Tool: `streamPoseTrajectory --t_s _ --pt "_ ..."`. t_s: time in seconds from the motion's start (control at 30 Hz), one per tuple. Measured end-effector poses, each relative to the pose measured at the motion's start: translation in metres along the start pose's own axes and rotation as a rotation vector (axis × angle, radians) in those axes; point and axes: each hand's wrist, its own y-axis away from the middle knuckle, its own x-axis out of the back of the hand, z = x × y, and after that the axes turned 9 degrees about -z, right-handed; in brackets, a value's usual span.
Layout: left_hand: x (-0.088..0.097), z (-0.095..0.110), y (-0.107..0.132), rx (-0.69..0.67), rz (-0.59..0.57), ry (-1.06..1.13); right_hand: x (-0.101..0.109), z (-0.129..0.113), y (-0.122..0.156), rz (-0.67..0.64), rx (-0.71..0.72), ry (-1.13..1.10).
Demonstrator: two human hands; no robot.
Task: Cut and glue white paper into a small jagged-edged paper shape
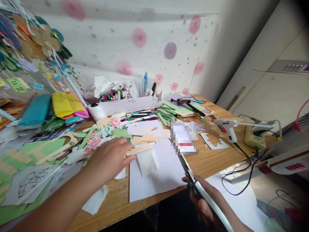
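My left hand reaches across the wooden table, fingers stretched out flat over scattered paper cut-outs, its fingertips near some tan paper strips. It holds nothing. My right hand is at the table's front edge, wrapped round the handles of a pair of scissors whose blades point up toward a large white sheet. A smaller folded white piece lies on that sheet.
Green and tan paper scraps, a line drawing, a white box of markers, a tape roll, two glue guns with black cables, and a power strip crowd the table. Paper flowers hang at the left.
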Motion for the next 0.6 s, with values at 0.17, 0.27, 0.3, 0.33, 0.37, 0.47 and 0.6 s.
streamPoseTrajectory --t_s 0.17,0.27,0.3,0.33,0.37,0.47,0.6 --pt "-0.033 0.034 -0.012 -0.008 -0.061 -0.074 0.009 -0.005 0.003 -0.016 -0.065 -0.023" --pt "-0.043 0.03 -0.014 0.025 -0.069 -0.044 0.014 -0.003 0.004 0.003 -0.056 0.013" --pt "-0.044 0.028 -0.014 0.036 -0.072 -0.024 0.015 -0.003 0.004 0.007 -0.053 0.018" --pt "-0.044 0.025 -0.015 0.044 -0.075 0.0 0.016 -0.002 0.003 0.008 -0.052 0.022" --pt "-0.044 0.023 -0.016 0.051 -0.081 0.028 0.016 -0.001 0.002 0.007 -0.055 0.023" --pt "-0.044 0.022 -0.019 0.055 -0.096 0.124 0.015 0.0 -0.001 0.008 -0.046 0.026" --pt "-0.039 0.032 -0.015 0.032 -0.126 0.301 0.015 -0.005 -0.003 0.036 0.003 0.004"
